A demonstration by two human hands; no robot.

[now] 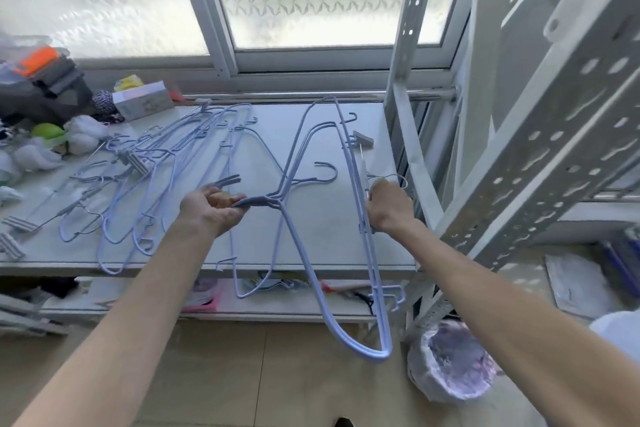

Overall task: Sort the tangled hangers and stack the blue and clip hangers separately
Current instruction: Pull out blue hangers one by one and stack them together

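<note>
My left hand (211, 206) is closed on the necks of a bunch of blue hangers (298, 246) whose shoulders hang past the table's front edge. My right hand (389, 206) grips a clip hanger (360, 149) near its wire hook; one grey clip (363, 138) shows at its far end. A tangled pile of blue hangers (166, 170) lies on the left half of the white table (325, 225). More clip hangers (17, 225) lie at the table's left edge, and another grey clip (136, 163) sits within the pile.
Bags, a white box (142, 99) and balls of cloth crowd the table's far left corner. A perforated white shelving frame (519, 166) stands close on the right. A lined waste bin (453, 360) sits on the floor below it. A lower shelf (277, 308) holds clutter.
</note>
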